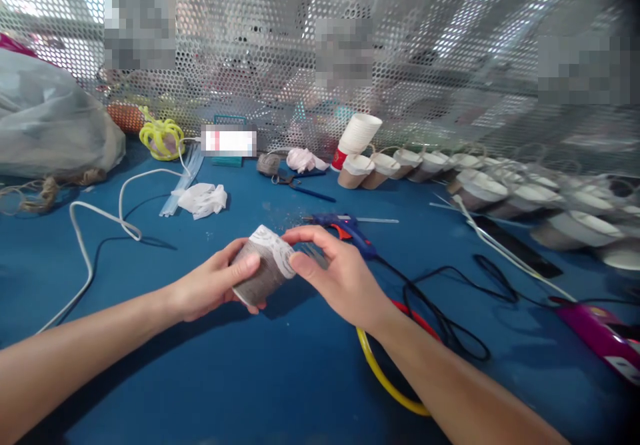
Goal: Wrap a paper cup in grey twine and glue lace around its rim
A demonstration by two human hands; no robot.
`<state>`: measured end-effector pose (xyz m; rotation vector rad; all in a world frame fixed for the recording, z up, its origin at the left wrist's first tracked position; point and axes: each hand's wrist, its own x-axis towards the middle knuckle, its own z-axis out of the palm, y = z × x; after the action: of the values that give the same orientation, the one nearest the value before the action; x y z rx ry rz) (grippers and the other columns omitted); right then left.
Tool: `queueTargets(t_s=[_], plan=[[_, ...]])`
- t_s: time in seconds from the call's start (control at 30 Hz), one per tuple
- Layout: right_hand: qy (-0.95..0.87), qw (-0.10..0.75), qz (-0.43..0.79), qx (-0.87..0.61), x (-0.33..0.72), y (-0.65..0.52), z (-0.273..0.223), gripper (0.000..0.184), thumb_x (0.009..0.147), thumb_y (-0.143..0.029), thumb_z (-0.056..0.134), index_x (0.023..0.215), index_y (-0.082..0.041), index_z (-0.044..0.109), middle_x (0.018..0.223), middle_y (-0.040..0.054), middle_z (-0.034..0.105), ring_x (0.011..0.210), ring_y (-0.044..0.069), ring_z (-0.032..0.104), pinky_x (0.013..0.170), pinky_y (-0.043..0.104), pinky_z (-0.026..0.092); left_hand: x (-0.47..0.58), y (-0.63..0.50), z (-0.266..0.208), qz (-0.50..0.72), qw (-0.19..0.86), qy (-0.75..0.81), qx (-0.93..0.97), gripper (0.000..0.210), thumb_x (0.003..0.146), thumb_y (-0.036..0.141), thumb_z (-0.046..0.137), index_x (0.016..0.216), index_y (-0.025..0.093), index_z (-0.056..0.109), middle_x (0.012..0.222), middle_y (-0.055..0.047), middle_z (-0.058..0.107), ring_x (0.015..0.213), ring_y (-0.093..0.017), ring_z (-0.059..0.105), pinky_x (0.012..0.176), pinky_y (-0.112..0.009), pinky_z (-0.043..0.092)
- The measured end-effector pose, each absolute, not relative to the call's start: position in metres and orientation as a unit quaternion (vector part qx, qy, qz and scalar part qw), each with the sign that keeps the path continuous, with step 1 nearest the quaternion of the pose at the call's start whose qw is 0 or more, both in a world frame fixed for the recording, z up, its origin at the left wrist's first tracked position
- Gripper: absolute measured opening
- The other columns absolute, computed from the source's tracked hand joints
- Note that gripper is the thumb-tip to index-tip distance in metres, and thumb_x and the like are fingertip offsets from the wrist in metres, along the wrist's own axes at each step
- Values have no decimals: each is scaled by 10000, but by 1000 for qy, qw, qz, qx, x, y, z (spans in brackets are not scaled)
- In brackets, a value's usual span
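In my left hand [220,282] is a small cup wrapped in grey-brown twine [263,275], tilted over to the right above the table. My left thumb presses its side, and the fingers curl underneath. A band of white lace trim [270,242] runs round the cup's upper end. My right hand [340,275] grips at that end, its thumb and forefinger on the lace. The remaining right fingers are partly hidden. Just beyond my right hand, a blue glue gun [345,225] with a red-orange trigger lies on the table.
Finished-looking twine cups with handles [480,188] line the back right. White paper cups [360,133] are stacked nearby. Pliers [305,186], a twine ball [269,164], glue sticks [186,177] and crumpled white lace [203,200] lie behind. Cords, a phone [517,245] and a purple power strip [600,335] sit right.
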<state>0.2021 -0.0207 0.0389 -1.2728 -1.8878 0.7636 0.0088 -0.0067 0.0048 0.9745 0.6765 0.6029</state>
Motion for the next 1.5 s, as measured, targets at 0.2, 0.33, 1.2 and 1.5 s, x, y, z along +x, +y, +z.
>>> queueTargets(t_s=[0.2, 0.33, 1.2, 1.5], plan=[[-720, 365, 326, -492, 204, -20, 38, 300, 809, -461, 550, 936, -193, 593, 974, 74, 654, 923, 219, 604, 840, 359, 456, 7, -3, 1, 222, 866, 248, 372, 569, 748, 621, 517, 1057, 143, 533, 801, -81, 638, 608, -140, 627, 542, -237, 478], [-719, 382, 326, -480, 206, -19, 37, 337, 816, -489, 534, 957, -189, 593, 996, 78, 645, 945, 215, 596, 861, 355, 447, 7, -2, 0, 206, 888, 232, 340, 638, 720, 677, 494, 997, 110, 590, 809, -97, 650, 615, -130, 626, 533, -207, 469], [-751, 369, 344, -425, 206, -19, 34, 545, 710, -680, 512, 943, -191, 580, 1044, 107, 594, 1020, 235, 551, 923, 382, 416, 6, -3, 3, 245, 844, 253, 404, 708, 719, 717, 430, 1073, 111, 522, 802, -94, 630, 576, -127, 597, 503, -219, 466], [-752, 375, 329, -431, 207, -17, 38, 398, 800, -559, 518, 986, -212, 578, 1069, 94, 610, 1047, 228, 555, 935, 383, 410, 5, -4, 1, 300, 769, 285, 487, 692, 710, 632, 551, 1205, 166, 415, 877, -89, 624, 610, -147, 611, 530, -250, 488]])
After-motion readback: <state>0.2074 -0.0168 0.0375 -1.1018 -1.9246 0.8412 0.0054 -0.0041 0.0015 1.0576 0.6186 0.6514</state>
